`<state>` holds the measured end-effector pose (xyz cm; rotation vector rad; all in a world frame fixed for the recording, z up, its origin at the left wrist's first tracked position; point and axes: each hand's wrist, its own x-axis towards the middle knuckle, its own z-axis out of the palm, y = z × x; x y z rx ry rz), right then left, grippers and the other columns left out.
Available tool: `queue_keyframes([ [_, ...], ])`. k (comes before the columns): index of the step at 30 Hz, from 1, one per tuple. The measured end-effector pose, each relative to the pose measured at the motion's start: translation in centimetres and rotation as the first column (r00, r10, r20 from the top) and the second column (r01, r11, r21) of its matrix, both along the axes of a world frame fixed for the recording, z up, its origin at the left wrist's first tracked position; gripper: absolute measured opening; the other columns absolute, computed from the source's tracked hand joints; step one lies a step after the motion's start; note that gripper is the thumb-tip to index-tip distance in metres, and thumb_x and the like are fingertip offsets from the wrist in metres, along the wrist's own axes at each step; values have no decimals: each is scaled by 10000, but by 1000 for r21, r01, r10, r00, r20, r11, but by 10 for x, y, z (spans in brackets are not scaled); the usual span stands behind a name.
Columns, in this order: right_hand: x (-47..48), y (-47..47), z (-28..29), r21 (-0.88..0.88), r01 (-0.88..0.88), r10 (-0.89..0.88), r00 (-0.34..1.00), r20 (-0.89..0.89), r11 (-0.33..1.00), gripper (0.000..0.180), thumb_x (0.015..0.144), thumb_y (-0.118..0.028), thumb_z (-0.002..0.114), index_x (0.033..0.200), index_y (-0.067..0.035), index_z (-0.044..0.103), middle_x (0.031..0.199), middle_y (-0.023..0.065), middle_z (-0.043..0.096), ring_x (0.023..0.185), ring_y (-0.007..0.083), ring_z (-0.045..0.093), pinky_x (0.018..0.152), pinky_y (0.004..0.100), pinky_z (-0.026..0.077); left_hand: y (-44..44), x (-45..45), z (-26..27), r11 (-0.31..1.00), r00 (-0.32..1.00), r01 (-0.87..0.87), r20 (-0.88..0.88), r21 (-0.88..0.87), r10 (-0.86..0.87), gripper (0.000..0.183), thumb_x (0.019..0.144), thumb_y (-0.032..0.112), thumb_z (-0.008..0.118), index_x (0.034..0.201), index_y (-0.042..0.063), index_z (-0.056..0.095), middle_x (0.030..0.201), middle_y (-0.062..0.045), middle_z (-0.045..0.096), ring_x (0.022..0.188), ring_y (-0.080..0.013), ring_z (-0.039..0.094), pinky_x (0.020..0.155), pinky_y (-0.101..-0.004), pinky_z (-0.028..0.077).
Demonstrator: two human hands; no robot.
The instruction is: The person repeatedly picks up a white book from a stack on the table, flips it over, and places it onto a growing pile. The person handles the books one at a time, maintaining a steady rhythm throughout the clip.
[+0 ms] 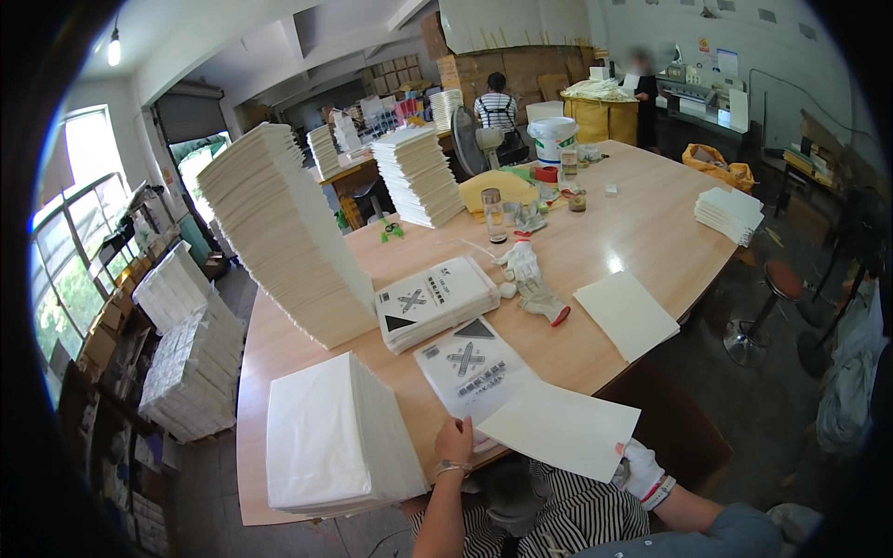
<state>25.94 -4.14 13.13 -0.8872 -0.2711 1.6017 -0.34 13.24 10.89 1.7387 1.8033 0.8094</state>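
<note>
My right hand (636,469), in a white work glove, grips the right corner of a thin stack of white paper sheets (558,431). The left end of those sheets lies over a printed clear plastic bag (471,366) at the table's near edge. My bare left hand (455,441) holds the near edge of the bag, by the sheets' left corner; whether the sheets are inside its mouth cannot be told. Behind the bag is a pile of printed plastic bags (439,300). To the left stands a stack of plastic-wrapped paper packs (314,439).
A tall paper stack (286,237) leans at the left. White gloves (534,279), a glass bottle (494,215) and a bucket (552,139) stand or lie farther back. More sheets (626,314) lie at the right. A stool (783,280) and two people are beyond the table.
</note>
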Motion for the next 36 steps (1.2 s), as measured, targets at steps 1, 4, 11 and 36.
queue_keyframes([
  [1, -4, 1, 0, -31, 9, -8, 1000, 27, 999, 197, 788, -174, 427, 962, -87, 458, 639, 12, 477, 428, 90, 378, 392, 227, 326, 5, -8, -5, 983, 967, 66, 255, -172, -20, 225, 773, 126, 463, 899, -45, 538, 811, -154, 578, 682, -232, 594, 559, -313, 465],
  [4, -6, -6, -4, -67, 63, -54, 991, 124, 996, 166, 814, -178, 402, 952, -109, 462, 634, -2, 478, 433, 61, 377, 390, 207, 328, 15, -1, -30, 942, 804, 228, 593, -246, -40, 232, 790, 108, 444, 903, -76, 529, 728, -125, 595, 594, -190, 608, 452, -254, 445],
  [11, -24, -5, -3, -72, 96, -86, 988, 128, 993, 151, 823, -183, 410, 937, -100, 466, 620, 2, 477, 432, 69, 394, 390, 202, 335, -14, 7, -31, 988, 730, 145, 681, -61, -65, 335, 787, 77, 452, 1077, -87, 419, 707, -106, 596, 539, -125, 569, 473, -207, 434],
  [36, -39, -33, 20, -155, 43, -36, 998, 43, 987, 133, 845, -188, 404, 961, -124, 411, 689, 2, 469, 482, 86, 413, 431, 244, 381, -42, 101, -136, 915, 822, 390, 408, 108, -398, 267, 767, 145, 480, 982, -11, 494, 882, -154, 568, 783, -251, 548, 679, -320, 441],
])
